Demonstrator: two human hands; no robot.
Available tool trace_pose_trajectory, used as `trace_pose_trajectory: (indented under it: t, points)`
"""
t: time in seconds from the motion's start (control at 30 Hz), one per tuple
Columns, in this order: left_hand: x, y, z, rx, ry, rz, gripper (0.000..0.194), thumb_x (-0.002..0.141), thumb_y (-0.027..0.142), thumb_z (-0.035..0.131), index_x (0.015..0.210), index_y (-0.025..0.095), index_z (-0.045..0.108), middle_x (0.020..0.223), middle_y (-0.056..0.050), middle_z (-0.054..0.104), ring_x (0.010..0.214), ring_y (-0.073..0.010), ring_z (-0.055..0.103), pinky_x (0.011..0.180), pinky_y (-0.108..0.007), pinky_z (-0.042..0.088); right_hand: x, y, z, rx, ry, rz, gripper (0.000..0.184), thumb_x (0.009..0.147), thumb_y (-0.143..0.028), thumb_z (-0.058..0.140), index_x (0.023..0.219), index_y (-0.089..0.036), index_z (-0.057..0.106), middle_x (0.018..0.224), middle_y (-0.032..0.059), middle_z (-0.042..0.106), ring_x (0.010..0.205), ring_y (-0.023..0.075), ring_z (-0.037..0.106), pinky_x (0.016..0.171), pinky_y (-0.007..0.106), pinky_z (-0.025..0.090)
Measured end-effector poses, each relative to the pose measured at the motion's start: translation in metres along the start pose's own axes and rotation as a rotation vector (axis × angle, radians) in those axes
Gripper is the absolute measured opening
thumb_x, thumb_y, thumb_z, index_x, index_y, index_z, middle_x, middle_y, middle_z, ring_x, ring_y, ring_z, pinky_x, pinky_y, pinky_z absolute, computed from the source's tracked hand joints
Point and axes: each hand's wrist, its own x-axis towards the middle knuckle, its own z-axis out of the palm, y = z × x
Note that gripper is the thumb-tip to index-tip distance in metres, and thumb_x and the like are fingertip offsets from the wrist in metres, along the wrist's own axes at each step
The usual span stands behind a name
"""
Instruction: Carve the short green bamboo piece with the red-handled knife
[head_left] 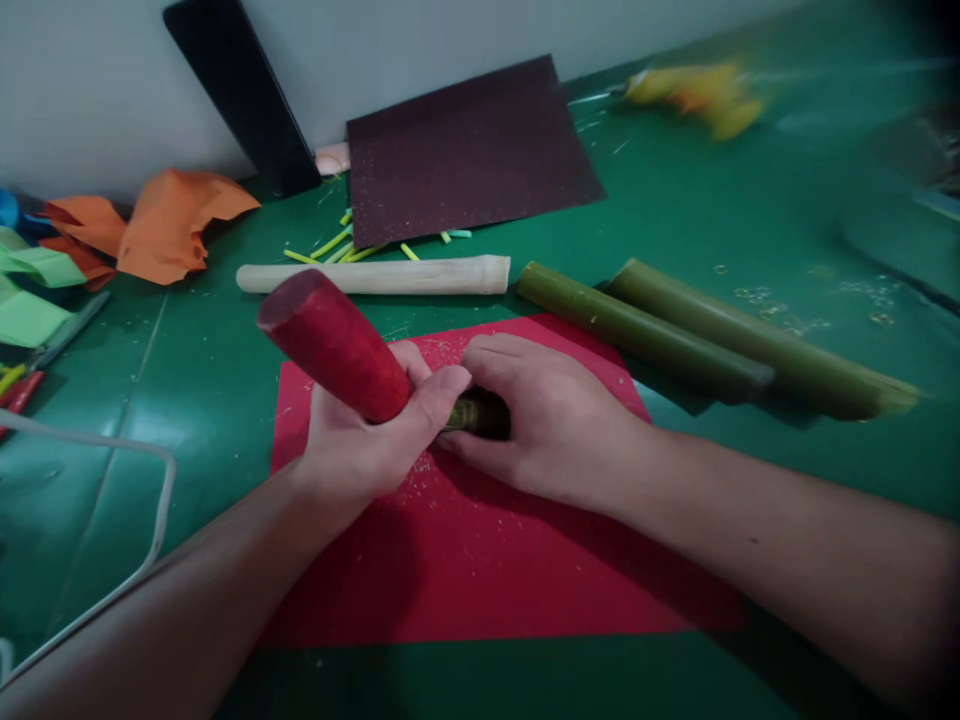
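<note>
A: And here's the red cylinder (334, 345), tipped up above the red sheet (480, 590), with the left hand (367, 440) wrapped round its lower part!

B: The right hand (551, 415) curls about a short green bamboo piece (463, 414), right beside it. Are the 2 joined? Can't tell; the hands hide it.

A: Where's the danger?

B: A slip, I'd say: if the left thumb eases off, that round side could roll in the palm. Pale flecks (424, 482) below could cling to it, too.

A: And its looks?

B: Deep red, faintly mottled, duller at the upper end. The bamboo shows a dark, hollow mouth.

A: Farther out, a pale bamboo stick (375, 277), 2 green bamboo tubes (645, 335) rightward, and a blurred yellow glue gun (697, 95)!
</note>
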Motion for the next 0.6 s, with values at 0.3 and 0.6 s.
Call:
trace_pose_trajectory:
  t: [0.3,0.6]
  points:
    - [0.0034,-0.0051,0.0016,-0.099,0.166,-0.067,0.039,0.082,0.044,0.075,0.056,0.020,0.058,0.053,0.002,0.053,0.045,-0.0083,0.045,0.042,-0.023,0.038,0.0008,-0.0027,-0.0019,-0.026,-0.026,0.042,0.018,0.077,-0.027,0.071,0.089,-0.014,0.066,0.089,0.0072,0.067,0.082,0.0197,0.059,0.073,0.032,0.044]
    - [-0.0022,-0.0093,-0.0052,-0.075,-0.032,-0.032,0.052,0.087,0.052,0.066,0.051,0.019,0.052,0.050,0.001,0.047,0.047,-0.0093,0.039,0.045,-0.027,0.031,0.0010,-0.0026,-0.0084,-0.118,-0.068,-0.077,0.022,0.088,-0.033,0.066,0.091,-0.012,0.074,0.090,0.0100,0.070,0.089,0.0237,0.060,0.080,0.037,0.044]
